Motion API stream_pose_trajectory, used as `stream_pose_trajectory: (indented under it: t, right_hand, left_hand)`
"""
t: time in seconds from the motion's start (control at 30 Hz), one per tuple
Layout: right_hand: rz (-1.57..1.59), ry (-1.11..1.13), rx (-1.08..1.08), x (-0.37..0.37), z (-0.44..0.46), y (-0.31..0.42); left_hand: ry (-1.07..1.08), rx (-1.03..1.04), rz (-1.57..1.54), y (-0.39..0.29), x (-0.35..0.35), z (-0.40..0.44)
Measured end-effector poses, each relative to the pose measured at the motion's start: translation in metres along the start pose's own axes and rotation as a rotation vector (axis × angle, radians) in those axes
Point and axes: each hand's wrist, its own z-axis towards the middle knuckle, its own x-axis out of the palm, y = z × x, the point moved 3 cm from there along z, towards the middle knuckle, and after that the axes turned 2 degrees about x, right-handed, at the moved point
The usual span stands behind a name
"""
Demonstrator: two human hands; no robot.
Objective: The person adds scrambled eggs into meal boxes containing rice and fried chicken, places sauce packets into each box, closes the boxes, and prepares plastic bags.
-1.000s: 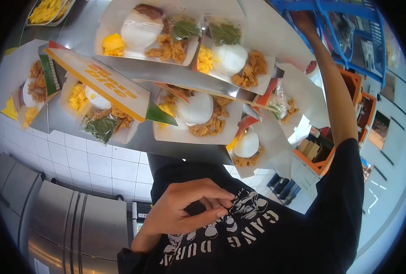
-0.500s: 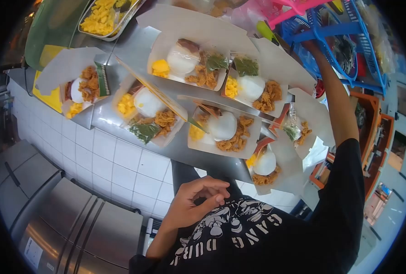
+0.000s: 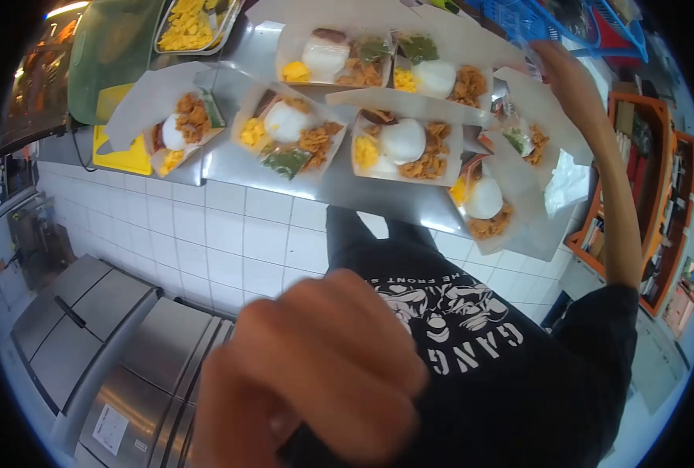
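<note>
My left hand (image 3: 316, 366) is close to the camera and a little blurred, its fingers curled into a loose fist; I see nothing in it. My right hand (image 3: 561, 74) is over the back right of the counter, fingers drawn together at a thin translucent piece, too small to name. Below it sits an open food box (image 3: 526, 140) with fried chicken and a wrapped packet. Several more open paper boxes stand around, among them a front middle one (image 3: 405, 144), with moulded white rice (image 3: 403, 140), yellow egg pieces (image 3: 366, 152) and crispy fried chicken (image 3: 429, 165).
A metal tray of yellow egg pieces (image 3: 187, 27) stands at the back left, near a yellow board (image 3: 121, 152). Blue plastic baskets (image 3: 534, 17) are at the back right. Orange crates (image 3: 635, 171) stand at the right. Steel cabinets (image 3: 148, 366) are at lower left.
My right hand has come out of the blue basket towards me. My left hand has risen close to the camera and curled more. The view has tilted, and the left-middle box's raised flap is now down.
</note>
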Motion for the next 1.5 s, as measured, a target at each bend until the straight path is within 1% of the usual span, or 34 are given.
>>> stream_pose_trajectory:
  t: [0.07,0.13,0.2,0.23,0.27,0.33,0.37,0.43,0.47,0.5,0.53,0.57,0.6,0.63,0.67,0.73,0.77,0.8,0.83,0.87,0.93,1.0,1.03,1.07,1.13,1.17,1.2,1.27,1.3,1.37,1.4,1.43,1.47,1.5]
  right_hand:
    - [0.035,-0.056,0.031,-0.035,-0.026,0.044]
    - [0.334,-0.171,0.410,-0.068,-0.055,0.093]
    - [0.592,-0.340,0.399,-0.065,-0.088,0.128]
    - [0.763,-0.446,0.483,-0.051,-0.101,0.152]
    - [0.868,-0.462,0.517,-0.030,-0.108,0.172]
    - [0.823,-0.318,0.564,0.037,-0.109,0.206]
    - [0.831,-0.270,0.620,0.054,-0.106,0.232]
    - [0.901,-0.391,0.744,0.072,-0.127,0.272]
    - [1.011,-0.316,0.834,0.081,-0.142,0.291]
    - [1.116,-0.240,0.932,0.089,-0.161,0.311]
    - [1.181,-0.047,1.001,0.104,-0.178,0.328]
    - [1.348,-0.009,0.945,0.127,-0.197,0.345]
    - [1.437,0.072,0.898,0.158,-0.216,0.360]
    - [1.404,0.132,0.837,0.197,-0.239,0.369]
    - [1.487,0.257,0.897,0.243,-0.261,0.372]
    - [1.101,0.221,0.881,0.358,-0.307,0.360]
    - [1.122,0.202,0.943,0.386,-0.328,0.370]
    - [1.105,0.080,1.035,0.418,-0.333,0.350]
    - [1.064,-0.073,1.097,0.449,-0.327,0.307]
    - [1.043,-0.143,1.107,0.477,-0.324,0.281]
    - [0.824,-0.464,1.020,0.525,-0.321,0.242]
    - [0.720,-0.544,0.981,0.569,-0.309,0.207]
    - [0.699,-0.663,0.869,0.582,-0.302,0.202]
    - [0.706,-0.703,0.801,0.592,-0.285,0.195]
    - [0.955,-0.653,0.779,0.606,-0.272,0.205]
    - [0.947,-0.642,0.744,0.610,-0.262,0.217]
    - [0.962,-0.653,0.697,0.619,-0.250,0.230]
    - [1.238,-0.567,0.608,0.634,-0.223,0.254]
    - [1.308,-0.567,0.541,0.645,-0.206,0.263]
    - [1.340,-0.606,0.529,0.636,-0.183,0.275]
    - [1.387,-0.628,0.547,0.629,-0.175,0.282]
    - [1.455,-0.739,0.529,0.616,-0.168,0.285]
    - [1.441,-0.735,0.495,0.599,-0.161,0.283]
    - [1.395,-0.701,0.533,0.586,-0.159,0.278]
  left_hand:
    - [0.078,0.039,0.048,-0.012,0.010,0.005]
    - [0.132,0.052,0.081,-0.020,0.014,0.004]
    - [0.186,0.049,0.109,-0.028,0.015,0.001]
    - [0.209,0.052,0.113,-0.032,0.016,-0.001]
    - [0.223,0.048,0.121,-0.036,0.015,-0.004]
    - [0.256,0.032,0.139,-0.044,0.015,-0.012]
    - [0.270,0.015,0.153,-0.048,0.015,-0.017]
    - [0.276,-0.049,0.184,-0.053,0.015,-0.021]
    - [0.279,-0.072,0.183,-0.053,0.010,-0.031]
    - [0.253,-0.299,0.255,-0.045,-0.001,-0.048]
    - [0.238,-0.519,0.317,-0.033,-0.017,-0.072]
    - [0.233,-0.730,0.375,-0.015,-0.036,-0.100]
    - [0.231,-0.934,0.437,0.006,-0.055,-0.133]
    - [0.235,-1.134,0.505,0.032,-0.074,-0.168]
    - [0.274,-1.311,0.580,0.064,-0.093,-0.208]
    - [0.579,-1.428,0.800,0.125,-0.130,-0.284]
    - [0.640,-1.454,0.808,0.145,-0.148,-0.321]
    - [0.696,-1.412,0.835,0.180,-0.169,-0.346]
    - [0.751,-1.366,0.922,0.213,-0.190,-0.363]
    - [0.806,-1.315,0.934,0.250,-0.218,-0.383]
    - [0.811,-0.732,1.222,0.322,-0.280,-0.406]
    - [0.822,-0.454,1.442,0.381,-0.322,-0.404]
    - [0.834,-0.372,1.548,0.394,-0.330,-0.400]
    - [0.797,-0.315,1.598,0.393,-0.341,-0.390]
    - [0.814,-0.013,1.653,0.371,-0.337,-0.395]
    - [0.812,0.068,1.765,0.353,-0.341,-0.398]
    - [0.788,0.091,1.806,0.345,-0.359,-0.404]
    - [0.755,0.078,1.945,0.331,-0.386,-0.410]
    - [0.727,0.106,1.962,0.328,-0.398,-0.412]
    - [0.789,0.119,1.922,0.325,-0.418,-0.413]
    - [0.760,0.117,1.937,0.318,-0.425,-0.416]
    - [0.812,0.102,1.845,0.313,-0.427,-0.414]
    - [0.866,0.104,1.747,0.307,-0.428,-0.406]
    - [0.845,0.127,1.755,0.300,-0.425,-0.394]
